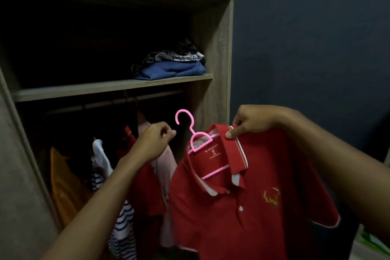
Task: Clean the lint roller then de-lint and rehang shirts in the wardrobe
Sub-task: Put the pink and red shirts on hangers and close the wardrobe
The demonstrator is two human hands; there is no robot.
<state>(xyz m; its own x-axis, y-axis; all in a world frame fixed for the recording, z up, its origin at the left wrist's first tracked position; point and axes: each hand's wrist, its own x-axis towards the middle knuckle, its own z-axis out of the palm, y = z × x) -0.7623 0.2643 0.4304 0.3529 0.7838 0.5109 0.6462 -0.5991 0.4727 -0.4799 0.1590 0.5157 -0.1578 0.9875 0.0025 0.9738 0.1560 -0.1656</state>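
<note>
Right hand (251,121) pinches the collar of a red polo shirt (242,196) on a pink hanger (195,133), its hook pointing up below the wardrobe rail (156,95), while the nearer left hand (155,140), loosely curled, holds nothing visible.

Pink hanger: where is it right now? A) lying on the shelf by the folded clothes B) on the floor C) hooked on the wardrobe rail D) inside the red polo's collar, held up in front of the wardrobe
D: the pink hanger sits inside the collar of the red polo shirt, its hook free in the air, while the right hand pinches the collar; the rail is above and behind.
</note>
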